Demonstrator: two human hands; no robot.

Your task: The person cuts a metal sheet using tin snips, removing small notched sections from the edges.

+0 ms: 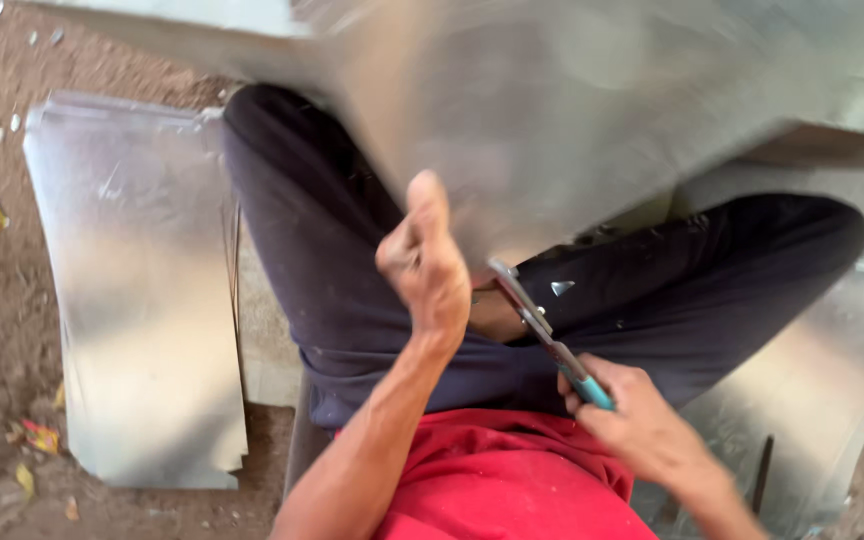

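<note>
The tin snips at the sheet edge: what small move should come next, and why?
Probably close the tin snips: the right hand holds the handles, the blades meet the metal sheet edge, and the left hand steadies the sheet.

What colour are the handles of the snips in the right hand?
Teal-blue handles, gripped by the right hand; seen in the head view.

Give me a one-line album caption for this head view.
Seated cross-legged, a person's left hand steadies a metal sheet while the right hand works teal-handled snips at its edge.
</note>
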